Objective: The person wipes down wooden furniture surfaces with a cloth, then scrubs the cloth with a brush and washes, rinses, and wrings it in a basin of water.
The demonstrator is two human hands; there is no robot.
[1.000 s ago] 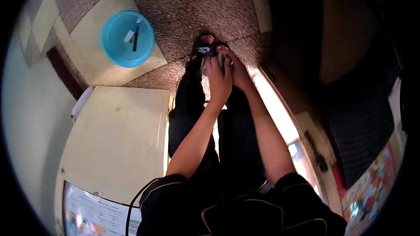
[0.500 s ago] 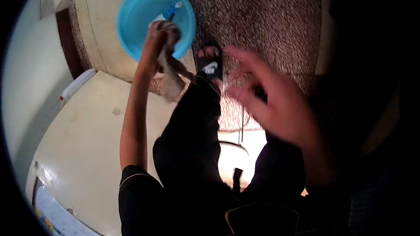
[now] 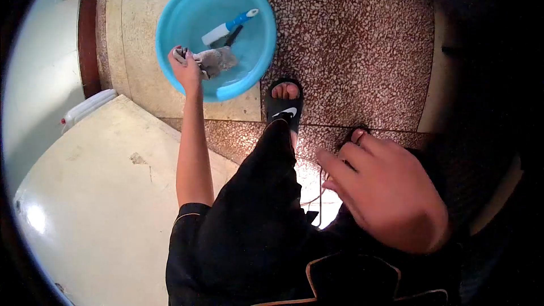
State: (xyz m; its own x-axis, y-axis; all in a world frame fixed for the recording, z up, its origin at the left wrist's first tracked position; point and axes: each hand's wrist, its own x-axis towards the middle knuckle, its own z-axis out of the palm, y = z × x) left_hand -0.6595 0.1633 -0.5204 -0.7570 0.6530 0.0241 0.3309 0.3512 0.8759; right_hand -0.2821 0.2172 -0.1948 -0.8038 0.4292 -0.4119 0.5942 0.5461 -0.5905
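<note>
My left hand (image 3: 186,69) is closed around a bunched grey cloth (image 3: 218,61), whose loose end hangs into the blue plastic basin (image 3: 162,34). It is over the near left part of the basin. A blue-and-white tool with a long handle, which looks like a brush (image 3: 229,26), lies inside the basin beyond the cloth. My right hand (image 3: 379,184) hovers above my lap with its fingers loosely bent and apart, and nothing shows in it. Its palm side is hidden.
A cream table (image 3: 107,192) stands at the left. Behind its edge is a white container with a red cap (image 3: 88,109). My foot in a black sandal (image 3: 285,99) rests on the speckled floor (image 3: 351,51) near the basin. Dark shadow covers the right side.
My left hand has moved from over the basin's near edge to its left side, and the cloth's hanging end now lies in the basin. My right hand has drawn back toward me.
</note>
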